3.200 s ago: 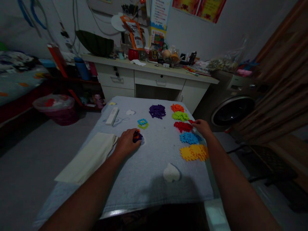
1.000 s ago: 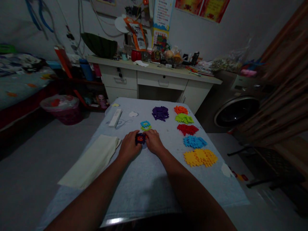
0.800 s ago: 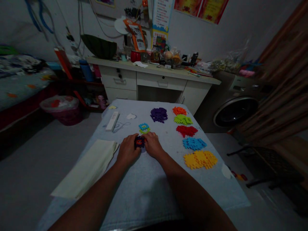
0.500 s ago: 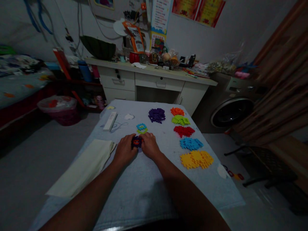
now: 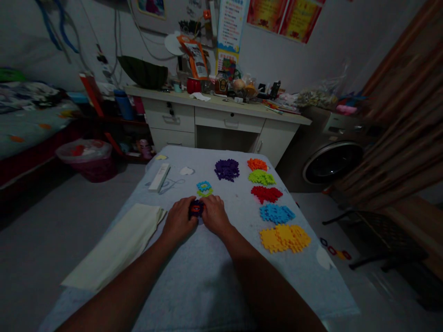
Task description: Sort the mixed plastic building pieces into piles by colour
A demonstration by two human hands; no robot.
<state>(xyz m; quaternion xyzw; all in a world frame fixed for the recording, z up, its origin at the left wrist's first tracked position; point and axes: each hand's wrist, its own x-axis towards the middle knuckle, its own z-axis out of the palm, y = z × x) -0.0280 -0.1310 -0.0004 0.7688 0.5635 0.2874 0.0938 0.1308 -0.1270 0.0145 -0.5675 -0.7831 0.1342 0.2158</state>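
Note:
Between my two hands is a small purple piece of interlocking toy blocks (image 5: 196, 208) with an orange-red part in its middle. My left hand (image 5: 180, 217) grips its left side, thumb and fingers closed. On its right side the fingers of my right hand (image 5: 214, 214) are closed too. Just beyond them lie a blue block ring (image 5: 204, 186) and a lime green block piece (image 5: 206, 193), touching or overlapping. Farther off is a heap of purple blocks (image 5: 227, 169). Down the right side run piles of orange (image 5: 257, 164), lime (image 5: 262, 177), red (image 5: 266, 193), blue (image 5: 277, 213) and yellow blocks (image 5: 285, 238).
A cloth-covered table (image 5: 194, 286) carries everything. At its left lie a folded cream cloth (image 5: 117, 246) and a white power strip (image 5: 159, 178) with a cord. A cluttered desk (image 5: 169, 117) stands behind, a washing machine (image 5: 332, 152) at right, and a pink bin (image 5: 88, 161) at left.
The view has shifted slightly, so the table appears a little lower. Both hands stay on the purple and orange piece, which looks slightly turned.

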